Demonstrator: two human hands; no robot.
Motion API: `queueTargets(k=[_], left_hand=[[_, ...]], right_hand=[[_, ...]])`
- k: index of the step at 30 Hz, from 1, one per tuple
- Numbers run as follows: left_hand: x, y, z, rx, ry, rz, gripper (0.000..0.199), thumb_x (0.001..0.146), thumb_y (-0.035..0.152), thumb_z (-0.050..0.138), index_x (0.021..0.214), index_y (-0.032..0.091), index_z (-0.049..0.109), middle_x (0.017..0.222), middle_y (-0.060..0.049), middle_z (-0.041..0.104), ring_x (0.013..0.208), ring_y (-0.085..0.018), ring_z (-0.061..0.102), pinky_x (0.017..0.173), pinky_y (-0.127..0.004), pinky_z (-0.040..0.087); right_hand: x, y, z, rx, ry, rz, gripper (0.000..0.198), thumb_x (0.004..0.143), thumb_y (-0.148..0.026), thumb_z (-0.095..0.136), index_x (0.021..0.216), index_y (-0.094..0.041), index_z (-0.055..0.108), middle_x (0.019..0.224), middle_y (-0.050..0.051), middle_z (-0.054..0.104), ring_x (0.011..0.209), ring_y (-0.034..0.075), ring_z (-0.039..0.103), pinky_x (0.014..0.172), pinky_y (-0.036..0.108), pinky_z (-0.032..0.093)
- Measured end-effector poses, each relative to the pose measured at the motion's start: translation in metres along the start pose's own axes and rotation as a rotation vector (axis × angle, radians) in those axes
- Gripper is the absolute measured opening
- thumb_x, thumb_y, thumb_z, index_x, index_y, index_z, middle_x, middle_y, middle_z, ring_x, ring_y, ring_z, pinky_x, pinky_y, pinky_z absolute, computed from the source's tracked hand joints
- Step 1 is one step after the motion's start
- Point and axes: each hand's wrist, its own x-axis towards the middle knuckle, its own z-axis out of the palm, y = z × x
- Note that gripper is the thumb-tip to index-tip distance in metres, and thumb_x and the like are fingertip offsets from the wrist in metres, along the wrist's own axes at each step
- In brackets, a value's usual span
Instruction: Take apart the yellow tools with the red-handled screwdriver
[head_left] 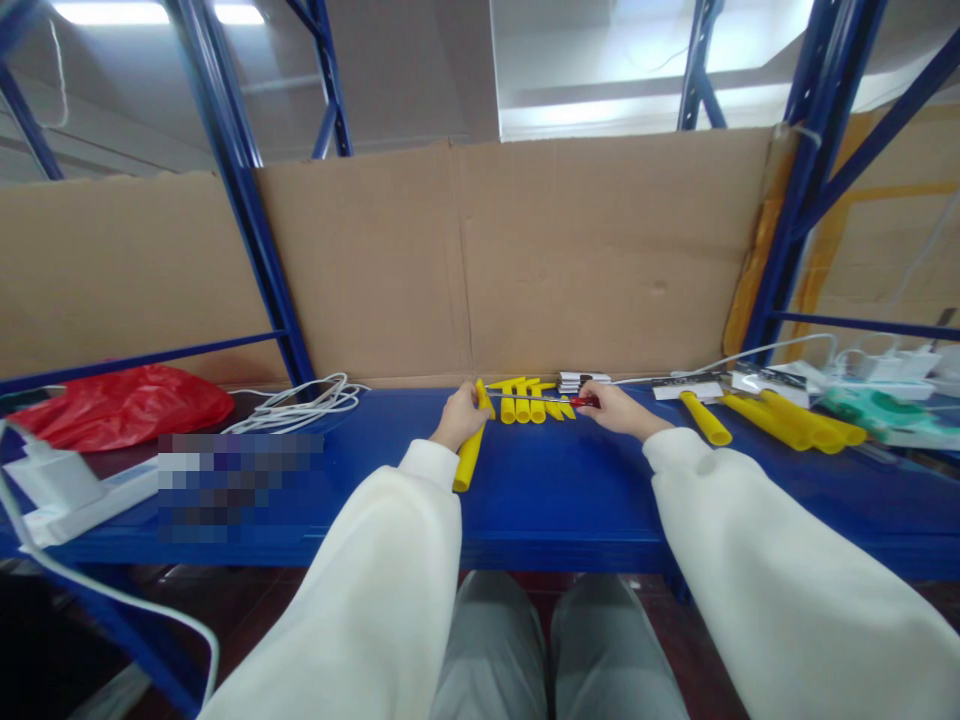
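Gripping is confirmed on both sides, all places being given from the row of short yellow pieces on the blue table. Just left of that row, the left hand is closed around the upper part of a yellow tube, whose open lower end points toward the person. Just right of the row, the right hand is clamped by its fingers on the red handle of a screwdriver. The metal shaft crosses over the row toward the left hand; contact between tip and tube cannot be determined. Well right of the row lie a single tube and a cluster of tubes. Left of it rests a coiled white cable; behind it stands a cardboard panel.
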Motion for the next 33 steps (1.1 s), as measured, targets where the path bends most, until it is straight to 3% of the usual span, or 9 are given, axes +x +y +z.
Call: queueTargets(k=[8,15,23,33], left_hand=[[-0.001,0.0,0.0,0.052,-0.027,0.018,0.029,0.071,0.013,0.076,0.076,0.023,0.048,0.091,-0.007,0.074,0.097,-0.024,0.071,0.079,-0.028,0.051],[-0.001,0.0,0.0,0.127,-0.04,0.033,0.025,0.074,0.016,0.073,0.082,0.023,0.05,0.097,-0.008,0.075,0.099,-0.025,0.072,0.08,-0.029,0.052],[-0.002,0.001,-0.002,0.167,-0.031,0.02,0.023,0.075,0.017,0.072,0.084,0.022,0.051,0.098,-0.008,0.075,0.099,-0.025,0.072,0.08,-0.028,0.052],[-0.002,0.001,0.0,0.161,-0.022,0.028,0.02,0.075,0.017,0.071,0.084,0.022,0.053,0.094,-0.007,0.074,0.098,-0.023,0.072,0.08,-0.028,0.053]], right_hand=[[0.0,-0.002,-0.002,-0.008,0.062,-0.054,0.009,0.083,-0.022,0.064,0.092,-0.021,0.062,0.084,0.005,0.072,0.074,0.02,0.063,0.068,0.027,0.044],[-0.003,-0.006,-0.009,-0.08,0.16,-0.138,0.01,0.085,-0.021,0.059,0.094,-0.022,0.064,0.091,0.008,0.074,0.082,0.023,0.067,0.077,0.032,0.048],[-0.004,-0.008,-0.01,-0.098,0.136,-0.083,0.01,0.084,-0.019,0.06,0.093,-0.022,0.062,0.094,0.008,0.075,0.085,0.023,0.069,0.077,0.032,0.047],[-0.004,-0.008,-0.01,-0.086,0.145,-0.113,0.009,0.085,-0.02,0.06,0.094,-0.022,0.062,0.092,0.008,0.075,0.083,0.022,0.068,0.075,0.031,0.047]])
